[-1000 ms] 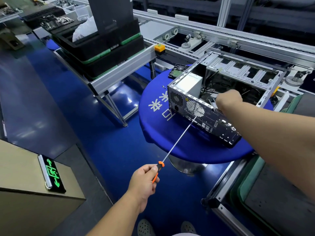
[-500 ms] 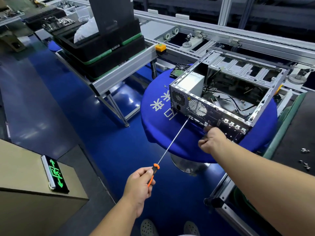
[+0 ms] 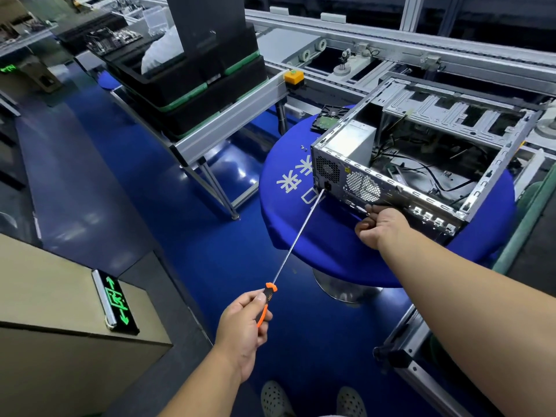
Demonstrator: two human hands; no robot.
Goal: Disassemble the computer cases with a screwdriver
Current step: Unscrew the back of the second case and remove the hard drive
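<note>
Screwdriver tip now sliding left to rear-panel corner of computer case on blue table; we're lining up next screw. Left hand gripping handle; right hand curled, bracing panel.

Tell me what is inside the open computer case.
Inside the computer case: a silver power supply box in the near-left corner and loose black cables across the floor. The rear panel hides whatever sits directly behind it.
</note>
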